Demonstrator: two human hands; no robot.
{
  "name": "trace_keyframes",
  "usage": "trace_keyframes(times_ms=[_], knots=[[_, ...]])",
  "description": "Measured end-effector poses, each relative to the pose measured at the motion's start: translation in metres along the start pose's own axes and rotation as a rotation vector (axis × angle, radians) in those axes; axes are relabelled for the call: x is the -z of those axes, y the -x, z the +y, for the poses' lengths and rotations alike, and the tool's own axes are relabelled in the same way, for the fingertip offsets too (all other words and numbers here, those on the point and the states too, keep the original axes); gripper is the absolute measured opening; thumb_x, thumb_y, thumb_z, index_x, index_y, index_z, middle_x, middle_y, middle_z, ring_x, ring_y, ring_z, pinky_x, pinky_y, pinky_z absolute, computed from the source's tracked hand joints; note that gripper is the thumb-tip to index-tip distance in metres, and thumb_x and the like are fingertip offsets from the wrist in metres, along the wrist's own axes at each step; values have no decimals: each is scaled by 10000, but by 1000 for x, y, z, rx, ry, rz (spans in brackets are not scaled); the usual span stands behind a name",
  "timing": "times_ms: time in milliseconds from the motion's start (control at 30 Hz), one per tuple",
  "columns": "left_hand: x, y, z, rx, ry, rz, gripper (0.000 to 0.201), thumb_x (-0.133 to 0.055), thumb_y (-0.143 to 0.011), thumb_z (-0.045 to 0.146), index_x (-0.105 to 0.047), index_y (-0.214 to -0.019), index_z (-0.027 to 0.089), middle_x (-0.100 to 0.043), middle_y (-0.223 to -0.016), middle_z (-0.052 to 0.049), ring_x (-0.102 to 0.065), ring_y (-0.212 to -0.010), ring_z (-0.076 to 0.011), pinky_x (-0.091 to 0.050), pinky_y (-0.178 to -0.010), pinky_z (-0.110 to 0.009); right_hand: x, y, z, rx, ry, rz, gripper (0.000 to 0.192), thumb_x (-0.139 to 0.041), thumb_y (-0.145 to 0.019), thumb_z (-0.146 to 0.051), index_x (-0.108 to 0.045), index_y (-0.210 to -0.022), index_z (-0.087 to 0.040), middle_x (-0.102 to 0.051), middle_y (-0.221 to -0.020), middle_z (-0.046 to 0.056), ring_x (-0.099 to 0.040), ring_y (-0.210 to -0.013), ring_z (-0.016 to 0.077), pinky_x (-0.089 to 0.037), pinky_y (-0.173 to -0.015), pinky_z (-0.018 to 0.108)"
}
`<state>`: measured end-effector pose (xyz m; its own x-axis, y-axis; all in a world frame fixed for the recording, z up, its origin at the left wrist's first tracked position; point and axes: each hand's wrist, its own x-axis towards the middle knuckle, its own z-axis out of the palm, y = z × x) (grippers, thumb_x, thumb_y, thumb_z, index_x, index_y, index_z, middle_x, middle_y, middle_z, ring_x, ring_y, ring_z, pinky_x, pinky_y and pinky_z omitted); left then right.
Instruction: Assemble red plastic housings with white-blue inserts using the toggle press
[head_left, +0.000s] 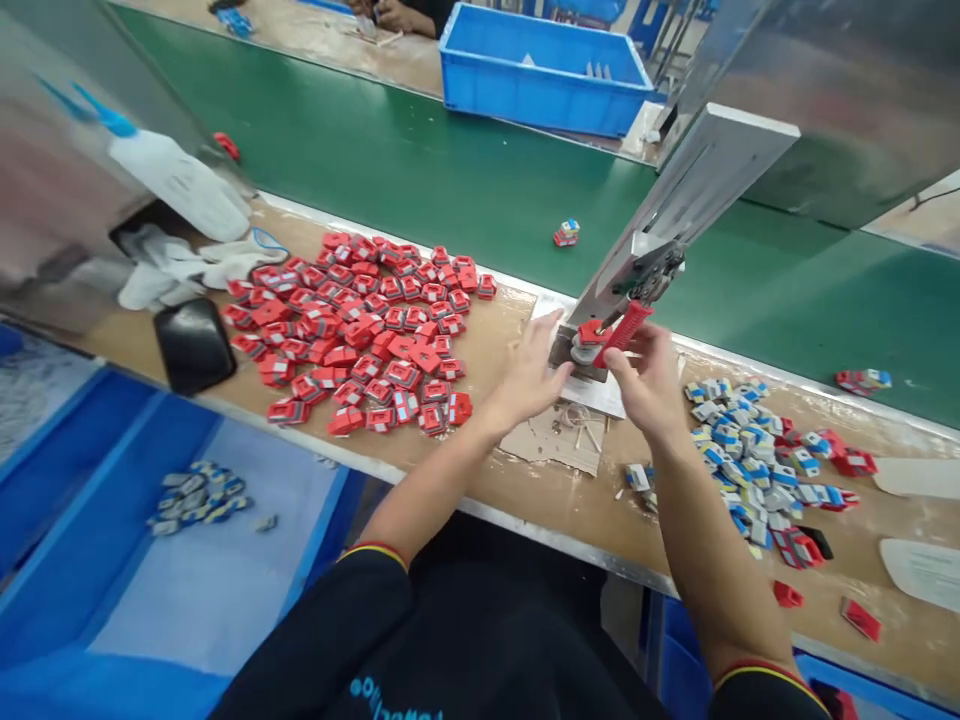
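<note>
On the bench [484, 342], torn cardboard [538, 446] is laid in front of the metal press [690, 190]. The left hand [527, 372] is held just left of the press, with fingers spread wide, near a small red piece [591, 332] set low in it, while the press's red handle [628, 328] is grasped by the right hand [649, 378]. Red parts [364, 335] are heaped to the press's left and blue-and-white pieces [750, 460] to its right, and behind it a green belt [450, 170] is seen, with a blue crate [540, 98] set beyond.

A green belt [360, 150] runs beyond a brown workbench [555, 500], shiny metal panels [847, 90] at either side.
</note>
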<state>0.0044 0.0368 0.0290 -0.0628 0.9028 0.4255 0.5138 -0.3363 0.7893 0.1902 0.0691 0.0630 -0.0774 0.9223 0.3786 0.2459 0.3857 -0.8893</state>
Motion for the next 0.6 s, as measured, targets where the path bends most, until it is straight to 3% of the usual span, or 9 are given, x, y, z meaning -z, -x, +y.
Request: trace_keyframes(times_ms=[67, 133, 233, 300, 433, 500, 600], knots=[[50, 28, 0, -95, -95, 17, 511, -696, -922, 212, -598, -1422, 233, -747, -1311, -111, -711, -1194, -286, -520, -1060, -477, 26, 12, 0, 87, 100, 124, 552, -792, -827, -674, -638, -1150, -253, -715, -1057, 62, -692, -932, 201, -570, -767, 346], [99, 56, -3, -104, -246, 29, 203, -664, -972, 236, -729, -1165, 243, -808, -978, -37, -754, -936, -235, -528, -963, -425, 47, 24, 1, 143, 160, 182, 411, -733, -913, -590, -659, -1134, -251, -721, -1018, 60, -694, -907, 203, -565, -768, 354], [145, 86, -10, -64, -505, -29, 145, -726, -959, 364, -774, -991, 231, -775, -777, -21, -717, -747, -225, -509, -878, -408, 61, 37, 9, 164, 244, 136, 224, -689, -962, -463, -695, -1012, -245, -733, -909, 36, -679, -790, 186, -556, -732, 347], [147, 99, -10, -61, -682, -114, 227, -732, -949, 405, -788, -1067, 219, -798, -885, -73, -734, -854, -271, -492, -911, -437, 61, 44, 16, 157, 299, 75, 174, -667, -970, -410, -705, -952, -241, -730, -843, 28, -648, -711, 176, -537, -683, 336], [112, 114, -7, -55, -945, -206, 520, -799, -880, 456, -726, -1306, 166, -708, -1371, -225, -625, -1302, -427, -411, -1053, -545, 54, 53, 24, 193, 391, -138, 165, -648, -972, -383, -717, -936, -237, -733, -841, 54, -651, -736, 206, -539, -719, 363], [97, 117, -8, -42, -974, -232, 448, -768, -912, 423, -732, -1279, 169, -670, -1441, -231, -575, -1374, -438, -378, -1083, -564, 53, 56, 26, 196, 417, -270, 162, -661, -966, -383, -723, -958, -234, -743, -893, 77, -679, -823, 236, -548, -778, 383], [90, 117, -13, -34, -936, -268, 239, -658, -991, 334, -766, -1148, 190, -699, -1410, -202, -582, -1379, -404, -361, -1101, -555, 52, 58, 29, 147, 461, -424, 147, -676, -955, -352, -730, -1004, -225, -751, -954, 95, -688, -894, 257, -544, -812, 391]])
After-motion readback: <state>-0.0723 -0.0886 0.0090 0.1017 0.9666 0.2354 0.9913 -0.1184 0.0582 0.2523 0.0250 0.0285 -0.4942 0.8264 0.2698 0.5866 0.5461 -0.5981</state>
